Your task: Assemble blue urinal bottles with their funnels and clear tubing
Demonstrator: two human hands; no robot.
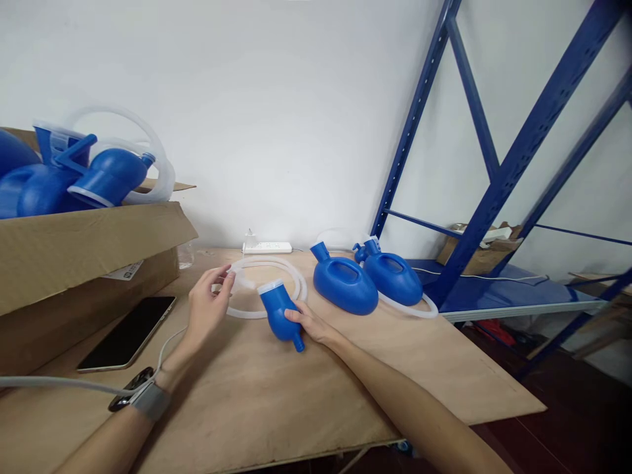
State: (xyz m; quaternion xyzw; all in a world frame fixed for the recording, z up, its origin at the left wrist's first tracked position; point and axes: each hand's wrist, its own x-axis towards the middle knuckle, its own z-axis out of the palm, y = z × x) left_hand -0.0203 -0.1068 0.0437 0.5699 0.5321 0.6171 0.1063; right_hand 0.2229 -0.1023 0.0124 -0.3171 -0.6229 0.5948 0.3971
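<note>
My right hand (309,322) grips a small blue funnel-shaped cup (277,311) with a pale rim, lying tilted on the wooden tabletop (316,388). My left hand (208,304) pinches one end of a coiled translucent white tube (291,276) just left of the cup. Two larger blue bottles with handles sit beyond: one (344,283) close to my right hand, the other (394,276) further right with a tube curling under it.
A cardboard box (83,247) at the left holds several blue bottles and tubes. A dark phone (127,332) lies beside it. A white power strip (267,247) sits by the wall. A blue metal shelf frame (498,178) stands at the right.
</note>
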